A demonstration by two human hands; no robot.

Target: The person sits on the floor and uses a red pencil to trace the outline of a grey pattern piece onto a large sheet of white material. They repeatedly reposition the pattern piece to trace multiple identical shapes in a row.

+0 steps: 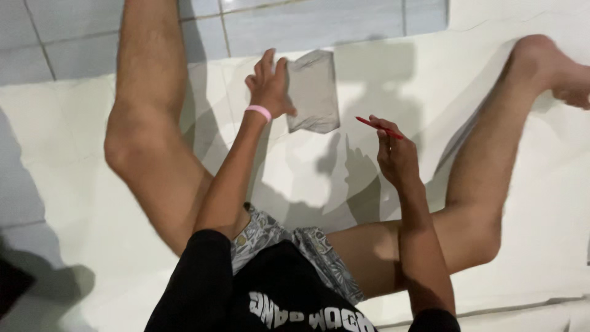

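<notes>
A: Biggest first — white sheet (307, 178) spread over the tile floor (74, 37), person sitting on it w/ legs apart.

B: And the grey piece?

A: Grey paper/cloth rectangle (314, 92) lies flat on the sheet between the legs, near the far edge. Looks thin, light, floppy, prob. creases easily. Best taken by an edge or pinned flat w/ the palm.

B: Hands?

A: Left hand (269, 86) (pink wristband (259, 111)) rests on the piece's left edge, fingers spread, pressing rather than clenched. Right hand (396, 157) hovers just beside it, grip closed on a slim red pen (379, 128).

B: Anything in the way?

A: Not rly; only knees on both sides, shadows across the sheet.
</notes>
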